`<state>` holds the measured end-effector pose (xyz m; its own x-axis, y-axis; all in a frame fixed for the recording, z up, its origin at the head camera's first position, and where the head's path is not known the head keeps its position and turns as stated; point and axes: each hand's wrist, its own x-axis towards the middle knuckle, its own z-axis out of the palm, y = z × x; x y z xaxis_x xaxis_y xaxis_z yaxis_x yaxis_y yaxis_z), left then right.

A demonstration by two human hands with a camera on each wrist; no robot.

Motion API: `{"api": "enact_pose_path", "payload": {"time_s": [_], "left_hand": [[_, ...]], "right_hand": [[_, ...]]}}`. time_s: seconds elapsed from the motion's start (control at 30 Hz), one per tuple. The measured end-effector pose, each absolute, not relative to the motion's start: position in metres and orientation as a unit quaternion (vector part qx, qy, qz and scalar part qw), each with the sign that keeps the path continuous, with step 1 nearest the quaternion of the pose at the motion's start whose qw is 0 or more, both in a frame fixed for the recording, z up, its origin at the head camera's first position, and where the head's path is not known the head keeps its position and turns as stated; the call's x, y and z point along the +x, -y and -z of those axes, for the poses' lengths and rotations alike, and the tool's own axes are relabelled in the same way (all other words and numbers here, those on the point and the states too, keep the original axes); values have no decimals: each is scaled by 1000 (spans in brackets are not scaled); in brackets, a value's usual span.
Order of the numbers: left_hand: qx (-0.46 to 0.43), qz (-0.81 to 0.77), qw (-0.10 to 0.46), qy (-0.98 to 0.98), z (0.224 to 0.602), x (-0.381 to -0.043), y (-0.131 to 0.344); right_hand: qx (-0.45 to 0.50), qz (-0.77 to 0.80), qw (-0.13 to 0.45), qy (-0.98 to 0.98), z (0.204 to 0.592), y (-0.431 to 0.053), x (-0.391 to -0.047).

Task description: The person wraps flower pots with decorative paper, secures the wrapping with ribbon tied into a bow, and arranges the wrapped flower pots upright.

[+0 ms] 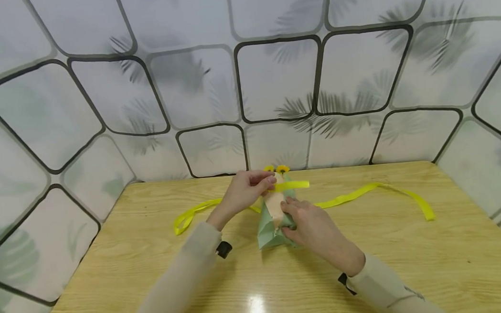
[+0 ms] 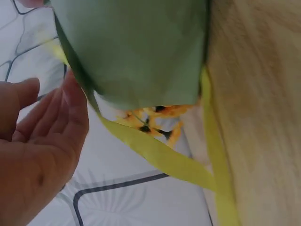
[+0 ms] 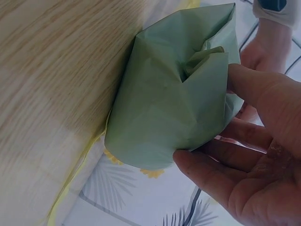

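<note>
A small bouquet (image 1: 275,205) in pale green wrapping paper lies on the table, with yellow-orange flowers (image 1: 282,169) showing at its far end. Thumb and fingers of my right hand (image 1: 317,229) grip the near, folded end of the paper wrap (image 3: 164,103). A yellow ribbon (image 1: 293,185) comes from under the bouquet and its short end lies across the top. My left hand (image 1: 245,191) is at the bouquet's left side. In the left wrist view its extended fingers (image 2: 73,108) touch the ribbon along the paper's edge, the thumb apart from them.
One ribbon length (image 1: 193,212) loops on the wooden table (image 1: 133,278) to the left. Another ribbon length (image 1: 377,185) trails out to the right. Behind the table's far edge stands a patterned cloth wall (image 1: 280,78), with more of it at both sides.
</note>
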<state>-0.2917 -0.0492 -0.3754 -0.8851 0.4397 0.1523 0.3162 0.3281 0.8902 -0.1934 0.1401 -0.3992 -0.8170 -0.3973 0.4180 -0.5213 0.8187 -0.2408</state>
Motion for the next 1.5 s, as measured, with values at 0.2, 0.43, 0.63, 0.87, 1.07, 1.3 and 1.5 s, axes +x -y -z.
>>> {"api": "enact_pose_path", "payload": {"time_s": [0.2,0.43,0.63,0.87,1.07,1.3,1.5], "left_hand": [[249,-555,48,-792,382,-288,64],[357,-441,-41,-822,393,-270,82],[495,-342,-138,-787,407,-253,83],[477,-244,-249,-807,411,-244,68],[457,-233,-264,-816,414,-238,64],[452,-219,-276,-820,414,-234,62],[451,-194,-284,-824,414,-233,61]], "right_hand": [[241,-174,175,939,398,-140,-193],[250,-176,185,934,397,-141,-194],[254,-174,197,931,396,-141,-194],[256,-181,201,928,396,-142,-194],[281,-195,146,928,390,-149,-199],[278,-300,50,911,386,-168,-209],[232,-344,113,903,393,-173,-220]]}}
